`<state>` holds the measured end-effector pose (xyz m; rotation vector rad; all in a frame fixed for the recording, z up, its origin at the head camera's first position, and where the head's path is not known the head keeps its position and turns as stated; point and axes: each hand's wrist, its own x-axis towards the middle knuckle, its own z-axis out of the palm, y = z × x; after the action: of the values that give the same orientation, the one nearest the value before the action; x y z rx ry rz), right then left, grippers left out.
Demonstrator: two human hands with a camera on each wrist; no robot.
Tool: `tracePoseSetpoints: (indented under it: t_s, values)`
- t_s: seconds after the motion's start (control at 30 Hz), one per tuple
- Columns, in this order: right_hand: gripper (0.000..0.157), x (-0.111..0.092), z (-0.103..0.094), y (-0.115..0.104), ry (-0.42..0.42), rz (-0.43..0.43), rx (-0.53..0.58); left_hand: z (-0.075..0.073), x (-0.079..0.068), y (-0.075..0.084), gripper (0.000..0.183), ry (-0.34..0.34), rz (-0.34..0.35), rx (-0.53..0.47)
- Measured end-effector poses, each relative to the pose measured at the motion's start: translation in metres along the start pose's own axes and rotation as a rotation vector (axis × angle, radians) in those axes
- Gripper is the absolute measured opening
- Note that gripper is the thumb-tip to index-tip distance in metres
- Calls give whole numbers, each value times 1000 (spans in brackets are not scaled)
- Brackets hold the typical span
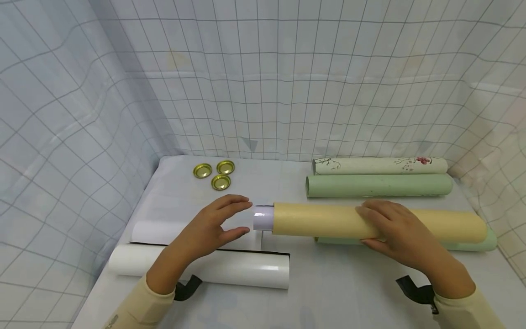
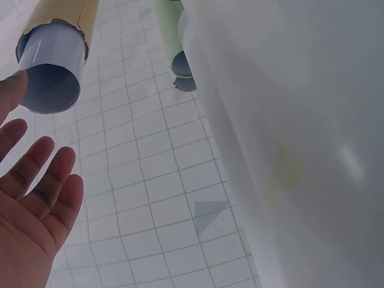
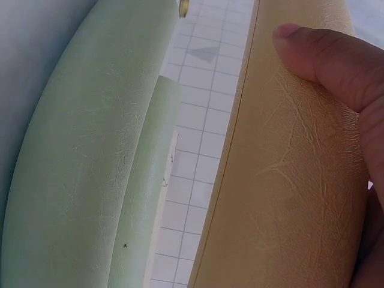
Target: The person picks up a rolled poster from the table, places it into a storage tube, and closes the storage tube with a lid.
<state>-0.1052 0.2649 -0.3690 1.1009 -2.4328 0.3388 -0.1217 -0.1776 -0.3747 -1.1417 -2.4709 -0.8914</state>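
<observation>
A yellow roll of wallpaper (image 1: 316,219) lies crosswise in front of me, with a glossy white roll (image 1: 263,218) poking out of its left end. My right hand (image 1: 396,228) grips the yellow roll right of its middle, and its thumb (image 3: 318,57) shows against the creased surface in the right wrist view. Just off the white roll's end, my left hand (image 1: 213,224) has its fingers and thumb spread apart and holds nothing. In the left wrist view the white roll's hollow round end (image 2: 53,87) faces that hand. Partly hidden behind the yellow roll is a green roll (image 1: 468,246).
Another green roll (image 1: 370,185) and a flowered roll (image 1: 370,165) lie at the back right. Three gold lids (image 1: 221,182) sit at the back left. White rolls (image 1: 250,270) lie at the front left, partly under my left forearm. Checked sheeting (image 1: 255,91) hangs around the table.
</observation>
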Motion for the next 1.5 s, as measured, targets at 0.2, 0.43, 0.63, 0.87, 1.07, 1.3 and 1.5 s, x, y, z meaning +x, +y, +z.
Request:
tracePoseSetpoints:
  t_s: [0.2,0.43,0.63,0.87,1.07,1.3,1.5]
  values:
    - [67,-1,0,-3,-3,0,-1,6,-1,2,57,-21,-5,-43]
    - [65,0,1,-7,16,-13,5,15,-1,6,55,-11,16,-89]
    - [63,1,6,-10,21,-27,19,22,-1,8,53,2,15,-119]
    - [63,3,9,-11,22,-46,28,31,-1,10,52,36,26,-137]
    - [64,4,9,-12,12,-37,23,35,2,13,49,21,24,-131]
    - [64,3,10,-13,7,-28,40,34,3,15,48,25,11,-115]
    - [64,2,9,-10,9,-21,36,24,-2,8,49,41,13,-72]
